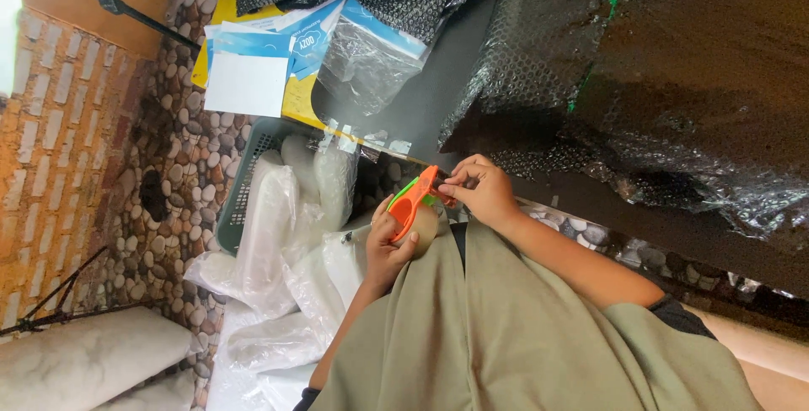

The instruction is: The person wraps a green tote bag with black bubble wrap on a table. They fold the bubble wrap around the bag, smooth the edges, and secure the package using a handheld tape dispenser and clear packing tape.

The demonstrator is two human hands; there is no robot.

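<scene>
place: home packing corner | signs: black bubble wrap (657, 65) beyond the fingers; basket (244, 183) of plastic bags (278, 234) beside them; pebble-pattern wall (185, 150); mailers (270, 48)

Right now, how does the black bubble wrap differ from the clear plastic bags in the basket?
The black bubble wrap is dark and studded with small bubbles; the clear plastic bags are pale, see-through and smooth. The wrap spreads wide across the dark surface, while the bags are bunched in and around the green basket. Both are glossy, crumpled plastic, and neither hand touches them.
</scene>
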